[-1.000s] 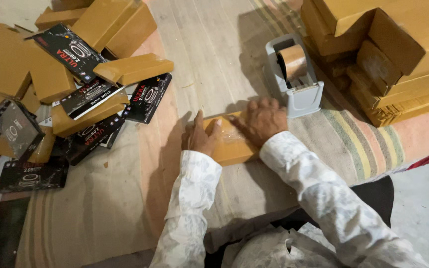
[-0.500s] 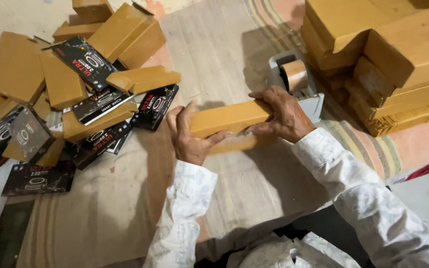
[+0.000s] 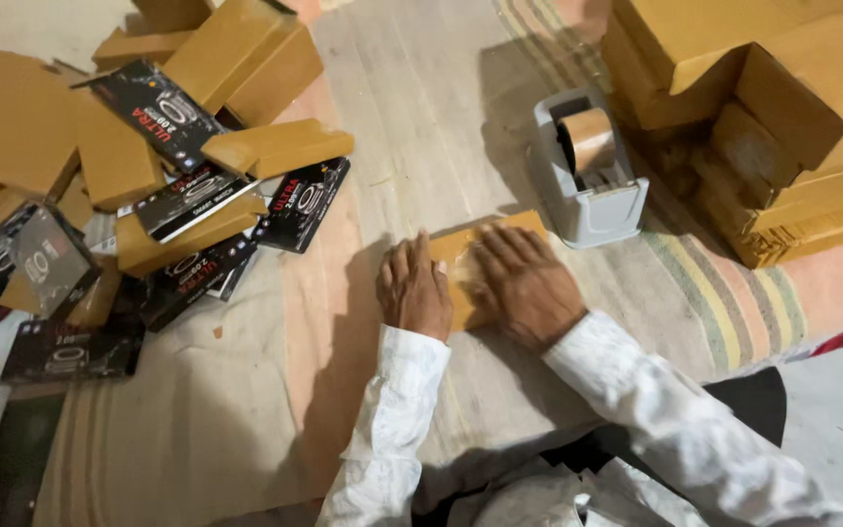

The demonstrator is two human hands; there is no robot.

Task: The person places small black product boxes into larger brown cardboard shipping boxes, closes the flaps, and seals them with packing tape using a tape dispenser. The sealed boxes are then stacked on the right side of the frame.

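Head view: left hand (image 3: 414,290) and right hand (image 3: 522,283) are pressing flat, fingers spread, on a brown box (image 3: 467,256) lying on the mat, beside the tape dispenser (image 3: 592,181) holding its roll.

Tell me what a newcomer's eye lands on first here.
First, both hands pressed flat on a small brown box at centre: left hand, right hand. Just beyond sits a grey tape dispenser. A jumble of brown and black boxes lies at left, stacked brown cartons at right.
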